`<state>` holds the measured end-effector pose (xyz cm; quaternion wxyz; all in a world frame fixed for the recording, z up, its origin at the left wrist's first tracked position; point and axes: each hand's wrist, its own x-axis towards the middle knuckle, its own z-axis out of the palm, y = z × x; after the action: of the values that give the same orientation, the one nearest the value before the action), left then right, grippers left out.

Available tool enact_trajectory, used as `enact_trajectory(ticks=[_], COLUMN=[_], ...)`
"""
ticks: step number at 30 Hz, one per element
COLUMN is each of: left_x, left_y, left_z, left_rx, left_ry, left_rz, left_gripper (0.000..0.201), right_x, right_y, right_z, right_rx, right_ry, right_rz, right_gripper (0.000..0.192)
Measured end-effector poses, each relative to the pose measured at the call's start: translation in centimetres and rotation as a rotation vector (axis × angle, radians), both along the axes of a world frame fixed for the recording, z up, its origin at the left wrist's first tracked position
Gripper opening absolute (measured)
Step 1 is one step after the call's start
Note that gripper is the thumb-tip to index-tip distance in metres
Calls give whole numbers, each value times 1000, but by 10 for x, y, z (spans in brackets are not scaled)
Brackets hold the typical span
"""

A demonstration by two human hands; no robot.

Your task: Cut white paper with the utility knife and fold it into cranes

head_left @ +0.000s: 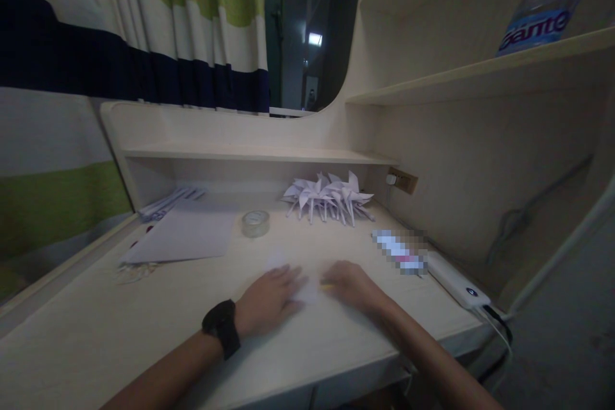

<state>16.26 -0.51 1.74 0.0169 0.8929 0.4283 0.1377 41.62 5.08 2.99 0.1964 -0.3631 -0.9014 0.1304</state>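
Observation:
My left hand point(271, 298), with a black watch on the wrist, lies with its fingers stretched out over a piece of white paper point(307, 291) on the desk. The fingers are partly smeared by motion. Just right of the paper, my right hand point(350, 285) is closed on a thin yellow thing point(327, 286), blurred and mostly hidden, whose kind I cannot make out. Beyond both hands, a group of folded white paper pinwheels point(329, 195) lies at the back of the desk. A roll of clear tape point(255, 223) sits on the desk ahead of my left hand.
At left, a stack of white paper sheets point(187, 230) lies near folded papers point(170, 202). A blurred-out phone-like object point(398, 251) and a white power strip point(456, 282) with cables are at right. A plastic bottle point(545, 9) stands on the upper shelf point(480, 67).

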Motion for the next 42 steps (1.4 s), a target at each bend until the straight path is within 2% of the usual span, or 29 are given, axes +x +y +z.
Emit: enact_trajectory(ticks=[4, 6, 10, 15, 22, 31, 42], left_x=[-1, 1, 2, -1, -2, -1, 0], left_y=[-13, -18, -18, -12, -12, -15, -16], left_z=[-2, 1, 2, -4, -7, -6, -8], left_rx=[67, 85, 62, -64, -51, -51, -55], left_ry=[42, 40, -35, -53, -93, -122, -121], left_rz=[205, 252, 203, 101, 124, 156, 168], left_gripper=[51, 51, 48, 44, 45, 44, 47], right_x=[-2, -3, -6, -6, -5, -11, -11], right_y=[2, 3, 1, 0, -7, -17, -15], right_z=[1, 2, 4, 3, 7, 13, 18], right_rx=[-23, -39, -68, -69, -106, -152, -151], right_ry=[29, 43, 45, 51, 79, 98, -15], right_rz=[0, 26, 84, 99, 157, 120, 164], right_gripper=[21, 22, 24, 23, 20, 19, 18])
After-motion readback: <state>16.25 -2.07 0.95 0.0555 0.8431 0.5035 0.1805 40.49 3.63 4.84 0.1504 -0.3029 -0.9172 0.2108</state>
